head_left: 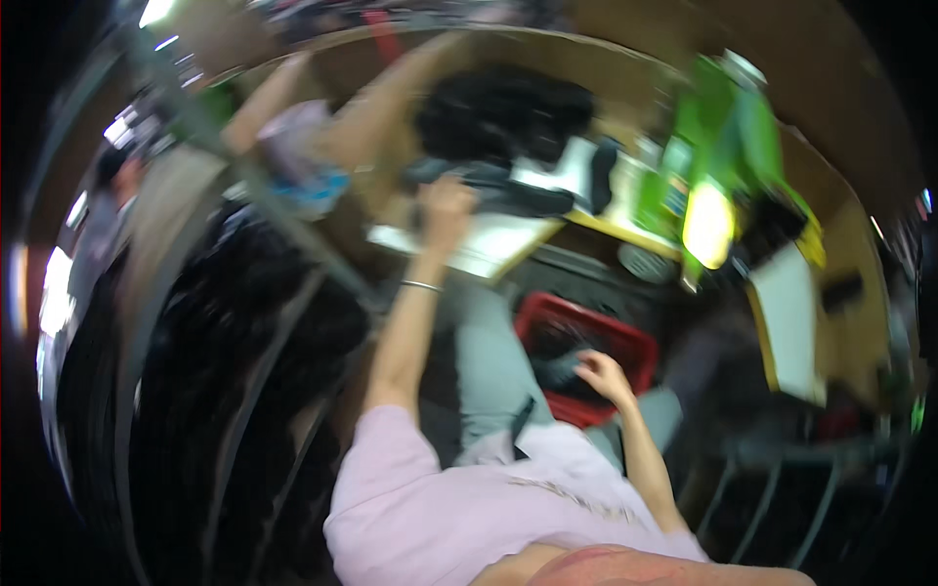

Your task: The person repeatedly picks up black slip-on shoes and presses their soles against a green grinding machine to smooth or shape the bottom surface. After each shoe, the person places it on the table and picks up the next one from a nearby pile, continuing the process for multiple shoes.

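My left hand (447, 207) reaches forward to the white tabletop (503, 239), its fingers closed at the edge of a long dark piece (518, 195) lying there. What it grips is smeared by motion. Lower and to the right, my right hand (606, 378) is over a red plastic basket (640, 347) between my legs. Its bent fingers are on a small dark grey piece (559, 371), whose kind I cannot make out. A heap of black, fluffy-looking items (503, 109) sits behind the tabletop.
Bright green bags or bottles (699, 146) and a lit yellow lamp-like glow (708, 225) stand at the right. Cardboard (635, 63) walls the far side. A metal rail (293, 230) and dark piled items (234, 303) are on my left; a white panel (787, 322) leans right.
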Available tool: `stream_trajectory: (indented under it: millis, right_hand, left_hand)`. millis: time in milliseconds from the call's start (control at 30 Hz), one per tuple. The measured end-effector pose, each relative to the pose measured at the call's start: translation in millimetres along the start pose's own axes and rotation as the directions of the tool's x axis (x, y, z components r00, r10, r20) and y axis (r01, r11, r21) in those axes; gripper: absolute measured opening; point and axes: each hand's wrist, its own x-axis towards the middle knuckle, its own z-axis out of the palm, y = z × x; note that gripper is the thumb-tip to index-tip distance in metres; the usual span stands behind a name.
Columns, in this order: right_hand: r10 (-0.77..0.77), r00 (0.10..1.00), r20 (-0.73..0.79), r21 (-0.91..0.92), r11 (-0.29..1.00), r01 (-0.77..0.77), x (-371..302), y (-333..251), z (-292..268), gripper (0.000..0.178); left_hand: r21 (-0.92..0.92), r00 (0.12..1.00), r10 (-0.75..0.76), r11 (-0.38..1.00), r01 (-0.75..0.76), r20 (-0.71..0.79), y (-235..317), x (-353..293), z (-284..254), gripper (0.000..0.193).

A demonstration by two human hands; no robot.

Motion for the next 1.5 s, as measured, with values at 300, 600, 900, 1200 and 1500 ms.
stream_trajectory:
  millis: [300,600,900,1200,1500]
  right_hand:
    - [-0.462,0.756,-0.464,-0.441,0.86,0.255,-9,-112,-71,0.101]
    - [0.072,0.871,-0.485,0.437,0.883,0.171,-38,-31,-84,0.092]
    - [0.295,0.946,-0.136,0.759,0.645,-0.092,-78,-14,-53,0.023]
    - [0.456,0.884,-0.1,0.894,0.432,-0.121,-124,3,-59,0.035]
    - [0.438,0.899,-0.023,0.833,0.506,-0.225,-122,-3,-52,0.075]
  left_hand:
    - [-0.617,0.993,0.031,0.786,0.046,0.114,207,7,-130,0.03]
    - [-0.644,0.761,-0.2,0.427,0.635,0.618,259,-21,-98,0.038]
    - [-0.559,0.627,0.059,-0.395,0.729,0.776,282,-33,-48,0.038]
    - [-0.412,0.508,0.154,-0.413,0.813,0.848,326,-45,5,0.051]
    - [-0.454,0.51,0.152,-0.294,0.841,0.847,325,-25,6,0.05]
